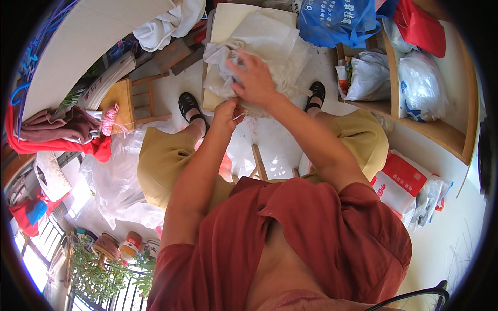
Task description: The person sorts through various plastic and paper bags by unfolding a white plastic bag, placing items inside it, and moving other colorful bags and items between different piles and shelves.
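My right hand [255,77], slightly blurred, lies with spread fingers over a crumpled whitish plastic bag [223,58]. My left hand [227,113] is at the near edge of the pile, its fingertips pinching a bit of thin pale material that looks like the edge of a plastic bag. Under both hands, translucent plastic sheets or bags [268,42] lie spread over a pale yellowish board or low tabletop [229,19]. Folds of plastic hang over its near right edge. My palm hides part of the crumpled bag.
A blue fabric bag [334,23] stands beyond the board. A wooden shelf [428,128] with stuffed plastic bags is at right. On the left are a small wooden stool [116,101] with pink string [110,119], folded cloths [62,128] and a large clear plastic bag [120,175]. Potted plants stand at lower left.
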`<state>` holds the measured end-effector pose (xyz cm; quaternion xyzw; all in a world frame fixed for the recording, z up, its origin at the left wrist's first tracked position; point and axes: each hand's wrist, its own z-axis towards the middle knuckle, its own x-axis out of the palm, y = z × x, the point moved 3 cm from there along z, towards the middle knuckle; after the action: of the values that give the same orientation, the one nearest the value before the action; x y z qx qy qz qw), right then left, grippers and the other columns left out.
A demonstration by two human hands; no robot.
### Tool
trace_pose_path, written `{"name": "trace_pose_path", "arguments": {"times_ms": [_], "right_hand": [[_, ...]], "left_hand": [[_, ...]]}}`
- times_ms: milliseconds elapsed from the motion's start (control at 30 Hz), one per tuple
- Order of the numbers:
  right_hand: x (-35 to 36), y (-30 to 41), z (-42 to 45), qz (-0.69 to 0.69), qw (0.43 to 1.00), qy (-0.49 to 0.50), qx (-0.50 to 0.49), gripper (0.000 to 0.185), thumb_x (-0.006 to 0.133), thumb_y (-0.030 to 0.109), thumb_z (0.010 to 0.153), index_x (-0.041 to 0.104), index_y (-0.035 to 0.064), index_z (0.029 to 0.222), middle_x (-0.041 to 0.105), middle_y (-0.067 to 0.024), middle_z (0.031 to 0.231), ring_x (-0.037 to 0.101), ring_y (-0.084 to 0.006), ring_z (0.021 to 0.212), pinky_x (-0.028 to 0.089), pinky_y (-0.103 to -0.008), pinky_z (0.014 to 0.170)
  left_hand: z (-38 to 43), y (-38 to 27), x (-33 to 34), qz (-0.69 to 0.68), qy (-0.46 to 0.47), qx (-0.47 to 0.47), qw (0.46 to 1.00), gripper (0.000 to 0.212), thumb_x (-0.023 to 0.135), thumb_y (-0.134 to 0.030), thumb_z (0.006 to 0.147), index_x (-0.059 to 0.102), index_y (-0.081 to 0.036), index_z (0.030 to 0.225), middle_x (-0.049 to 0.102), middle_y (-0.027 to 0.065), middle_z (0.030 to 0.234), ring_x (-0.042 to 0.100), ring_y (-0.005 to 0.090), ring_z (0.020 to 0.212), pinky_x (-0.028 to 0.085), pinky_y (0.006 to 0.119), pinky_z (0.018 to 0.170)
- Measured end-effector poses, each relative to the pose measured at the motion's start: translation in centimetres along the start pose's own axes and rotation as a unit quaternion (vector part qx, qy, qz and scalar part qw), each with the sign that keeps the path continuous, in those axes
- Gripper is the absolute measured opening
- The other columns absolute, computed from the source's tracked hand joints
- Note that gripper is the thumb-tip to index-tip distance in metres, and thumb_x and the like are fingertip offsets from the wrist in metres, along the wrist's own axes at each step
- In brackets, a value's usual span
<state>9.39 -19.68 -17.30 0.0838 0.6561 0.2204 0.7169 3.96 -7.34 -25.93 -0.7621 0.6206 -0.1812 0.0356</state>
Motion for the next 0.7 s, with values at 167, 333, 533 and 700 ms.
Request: {"name": "trace_pose_path", "arguments": {"times_ms": [167,333,533,700], "right_hand": [[4.0,-0.6,1.2,-0.030,0.993,0.008,-0.111,0.048,0.066,0.026,0.067,0.056,0.0266,0.114,0.041,-0.0068,0.128,0.039,-0.0290,0.114,0.036,-0.0450,0.088],[4.4,-2.4,2.3,0.001,0.997,0.039,-0.067,0.036,0.067,0.025,0.065,0.062,0.0238,0.101,0.049,-0.0010,0.114,0.047,-0.0242,0.099,0.042,-0.0379,0.075],[5.0,-4.4,3.9,0.024,0.989,0.018,-0.143,0.031,0.064,0.020,0.066,0.062,0.0239,0.097,0.052,-0.0036,0.097,0.051,-0.0250,0.088,0.046,-0.0350,0.070],[3.2,-10.5,7.9,-0.114,0.992,-0.020,-0.055,0.020,0.059,0.021,0.072,0.061,0.0207,0.092,0.052,-0.0081,0.092,0.054,-0.0266,0.086,0.049,-0.0365,0.063]], "left_hand": [[0.4,-0.7,-0.1,0.018,-0.068,-0.014,0.997,0.015,0.061,-0.021,0.078,0.051,-0.014,0.069,0.043,-0.0011,0.055,0.045,0.0138,0.050,0.043,0.031,0.053],[0.9,-0.8,1.2,0.038,-0.080,-0.024,0.996,0.022,0.063,-0.024,0.078,0.048,-0.012,0.067,0.042,-0.0008,0.051,0.041,0.0124,0.042,0.037,0.030,0.043],[-0.3,-1.4,1.8,0.005,-0.077,0.121,0.990,0.021,0.065,-0.020,0.078,0.048,-0.010,0.070,0.042,-0.0007,0.052,0.037,0.0095,0.040,0.029,0.025,0.039],[-2.3,-3.2,0.9,0.006,-0.138,0.176,0.975,0.021,0.065,-0.019,0.078,0.049,-0.007,0.073,0.043,-0.0012,0.053,0.036,0.0086,0.040,0.028,0.023,0.040]]}}
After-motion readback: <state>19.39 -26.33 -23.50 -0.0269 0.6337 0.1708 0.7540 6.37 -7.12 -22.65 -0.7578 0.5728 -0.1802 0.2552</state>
